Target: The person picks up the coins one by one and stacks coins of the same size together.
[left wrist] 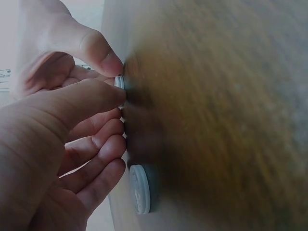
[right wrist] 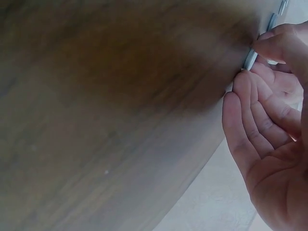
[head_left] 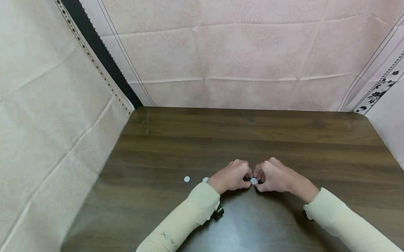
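Near the middle of the table, both hands meet at a small white disc [head_left: 254, 181]. Fingertips of my left hand [head_left: 232, 176] pinch its left edge, with the thumb right against it in the left wrist view. From the other side my right hand [head_left: 276, 175] grips it between thumb and curled fingers. The disc [left wrist: 119, 82] is seen edge-on, close over the tabletop, and has a stepped rim. Another disc [left wrist: 140, 190] of this kind, round and pale with a translucent-looking rim, lies flat beside the left fingers; in the head view the left wrist partly covers it.
A third white disc [head_left: 187, 179] lies farther left on the dark wooden table [head_left: 196, 143]. Pale patterned cloth [head_left: 245, 50] hangs behind the table's back edge and along both sides. A black strap piece [head_left: 217, 213] sits under the left wrist.
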The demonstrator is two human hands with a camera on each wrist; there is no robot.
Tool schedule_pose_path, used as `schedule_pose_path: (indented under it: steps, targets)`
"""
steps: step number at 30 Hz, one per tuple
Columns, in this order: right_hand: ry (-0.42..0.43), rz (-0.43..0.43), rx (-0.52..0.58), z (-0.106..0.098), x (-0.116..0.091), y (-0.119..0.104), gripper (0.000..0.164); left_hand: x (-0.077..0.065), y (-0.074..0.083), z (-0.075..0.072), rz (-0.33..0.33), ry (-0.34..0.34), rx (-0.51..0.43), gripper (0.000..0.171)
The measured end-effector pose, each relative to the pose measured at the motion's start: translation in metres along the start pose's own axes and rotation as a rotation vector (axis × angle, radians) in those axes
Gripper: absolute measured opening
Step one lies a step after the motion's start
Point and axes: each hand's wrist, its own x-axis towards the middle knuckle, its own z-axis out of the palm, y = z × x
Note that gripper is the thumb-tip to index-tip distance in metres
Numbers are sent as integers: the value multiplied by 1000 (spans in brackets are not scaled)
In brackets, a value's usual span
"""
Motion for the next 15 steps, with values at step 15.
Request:
schedule_pose_path:
  steps: [15]
  targets:
    - [10,-37,-2,0,0,2,11,1,-1,0,23,-6,14,7]
